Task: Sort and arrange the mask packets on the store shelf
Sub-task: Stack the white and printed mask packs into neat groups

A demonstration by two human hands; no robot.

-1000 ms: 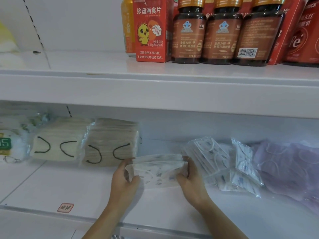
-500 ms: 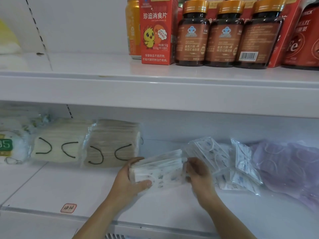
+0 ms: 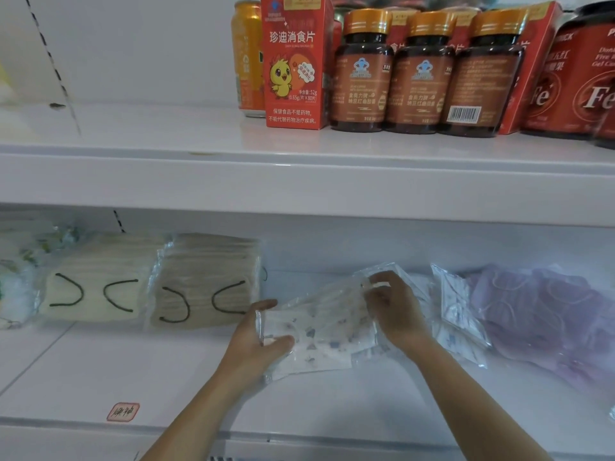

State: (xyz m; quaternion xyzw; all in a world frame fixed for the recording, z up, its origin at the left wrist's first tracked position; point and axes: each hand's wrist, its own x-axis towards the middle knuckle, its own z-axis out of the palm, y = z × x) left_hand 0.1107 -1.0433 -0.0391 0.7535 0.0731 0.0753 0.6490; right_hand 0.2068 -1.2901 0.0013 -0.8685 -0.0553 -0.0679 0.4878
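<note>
Since the earlier frame, the bundle of printed mask packets (image 3: 319,331) has tipped from nearly flat to slanting, its right end now raised toward two o'clock on the lower shelf (image 3: 100,371). The left hand (image 3: 258,341) clamps the bundle's left edge, thumb on top and fingers behind; the right hand (image 3: 394,311) pinches the top right corner. The bundle sits just right of the beige mask stacks (image 3: 203,281) at nine o'clock, with loose printed packets (image 3: 457,314) and lilac masks (image 3: 539,311) at three o'clock. Light, soft and sheathed in slick film, the packets will likely slide apart unless held by both ends.
</note>
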